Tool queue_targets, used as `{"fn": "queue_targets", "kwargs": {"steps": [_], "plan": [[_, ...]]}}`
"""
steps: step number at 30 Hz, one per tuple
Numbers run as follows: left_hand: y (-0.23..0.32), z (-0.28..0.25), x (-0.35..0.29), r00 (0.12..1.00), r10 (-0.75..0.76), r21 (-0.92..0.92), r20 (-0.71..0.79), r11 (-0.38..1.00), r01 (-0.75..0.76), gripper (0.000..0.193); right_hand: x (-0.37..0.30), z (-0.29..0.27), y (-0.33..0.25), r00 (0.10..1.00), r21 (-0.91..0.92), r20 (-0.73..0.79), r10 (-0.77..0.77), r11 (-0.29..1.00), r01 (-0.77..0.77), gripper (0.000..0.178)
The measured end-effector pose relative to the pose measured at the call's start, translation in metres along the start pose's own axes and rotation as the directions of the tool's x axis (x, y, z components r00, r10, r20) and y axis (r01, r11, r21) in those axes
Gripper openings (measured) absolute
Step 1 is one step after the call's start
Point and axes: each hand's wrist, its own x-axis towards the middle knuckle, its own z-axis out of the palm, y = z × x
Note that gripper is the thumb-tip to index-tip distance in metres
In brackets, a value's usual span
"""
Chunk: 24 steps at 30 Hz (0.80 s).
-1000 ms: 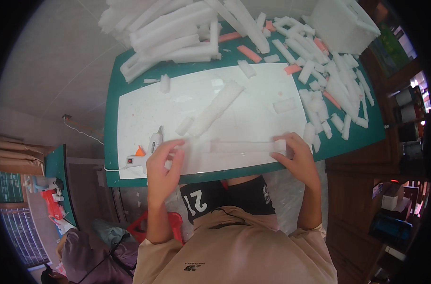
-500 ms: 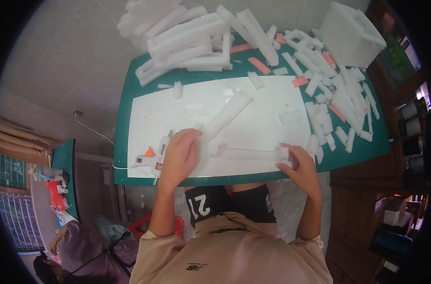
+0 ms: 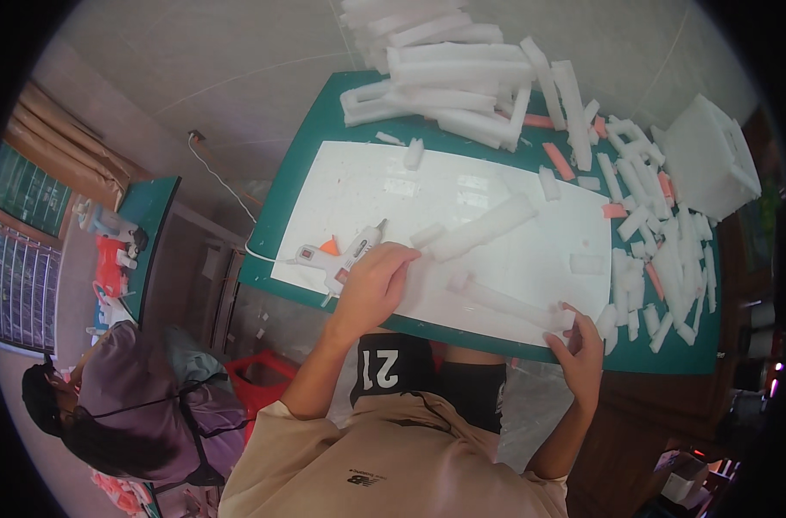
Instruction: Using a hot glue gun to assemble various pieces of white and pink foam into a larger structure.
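Observation:
A long white foam strip point(image 3: 510, 300) lies across the near part of the white board point(image 3: 324, 216), an upturned block at each end. My right hand point(image 3: 580, 350) has thumb and fingers closed around the strip's right end. Beyond the strip's other end, my left hand point(image 3: 376, 289) hovers over the board with its fingers pressed together; whatever they may hold is hidden. Just left of it rests a white glue gun point(image 3: 339, 263) with an orange trigger, its cord running off the table. A wider foam strip point(image 3: 488, 226) and a small foam block point(image 3: 426, 235) lie farther up.
Foam frames point(image 3: 458, 73) are stacked at the back of the green table point(image 3: 307, 164). Loose white pieces and some pink strips point(image 3: 559, 161) cover the right side, near a large white foam box point(image 3: 711, 160). Another person point(image 3: 151, 406) sits at the lower left.
The whole view has swung, so the table appears farther right and tilted. My right hand stays at the foam strip's end; my left hand remains beside the glue gun.

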Motion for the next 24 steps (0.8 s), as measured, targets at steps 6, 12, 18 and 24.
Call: {"fn": "queue_targets", "kwargs": {"steps": [6,12,18,24], "plan": [[-0.005,0.002,-0.008,0.999,-0.029,-0.044,0.026,0.999,0.030,0.022,-0.001,0.003,0.005,1.000,-0.027,-0.020,-0.016,0.999,0.016,0.054],[-0.004,0.009,-0.007,1.000,-0.011,-0.051,0.027,0.999,0.012,0.019,-0.001,0.002,0.000,0.995,-0.054,-0.058,-0.083,0.995,0.080,0.052],[0.002,0.013,-0.007,1.000,-0.022,-0.021,0.015,1.000,0.022,0.015,-0.001,-0.006,-0.008,1.000,-0.047,-0.031,-0.004,0.999,0.003,0.049],[0.006,0.018,-0.004,0.999,-0.037,-0.014,0.010,0.999,0.037,0.015,-0.003,-0.007,-0.003,0.998,-0.046,-0.046,-0.042,0.998,0.040,0.049]]}}
